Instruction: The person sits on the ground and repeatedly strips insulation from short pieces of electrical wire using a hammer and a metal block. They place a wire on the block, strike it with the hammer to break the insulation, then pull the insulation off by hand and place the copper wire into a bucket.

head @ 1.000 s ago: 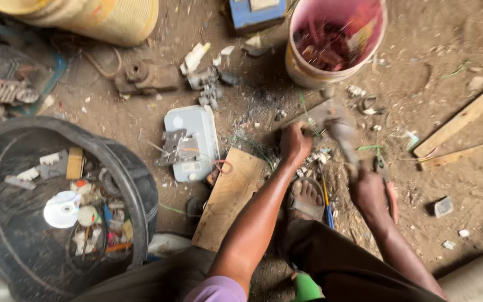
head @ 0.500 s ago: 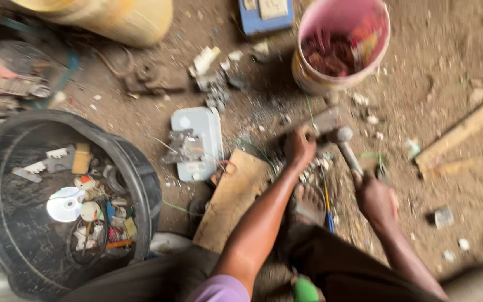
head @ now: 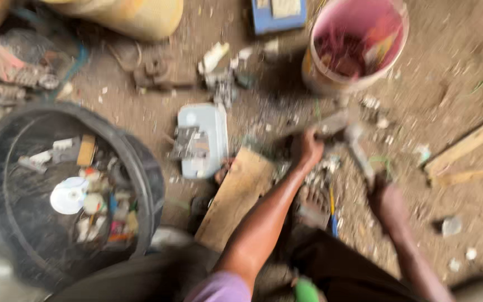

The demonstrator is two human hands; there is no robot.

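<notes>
The person sits low on the dirt floor (head: pixel 465 84), arms stretched forward. The left hand (head: pixel 307 149) is closed around the near end of a flat grey piece of scrap (head: pixel 324 124), pinning it against the ground just below the pink bucket (head: pixel 359 78). The right hand (head: pixel 386 193) is wrapped around the handle of a hammer (head: pixel 359 146), whose head sits just beside the scrap; motion blur hides whether they touch. A bare foot (head: pixel 312 202) rests between the two arms. To the left of the left forearm lies a wooden board (head: pixel 236 196), and beyond it a pale blue plastic casing (head: pixel 202 140). A large black tub (head: pixel 6 184) holding a disc and small bits of plastic stands at the far left.
</notes>
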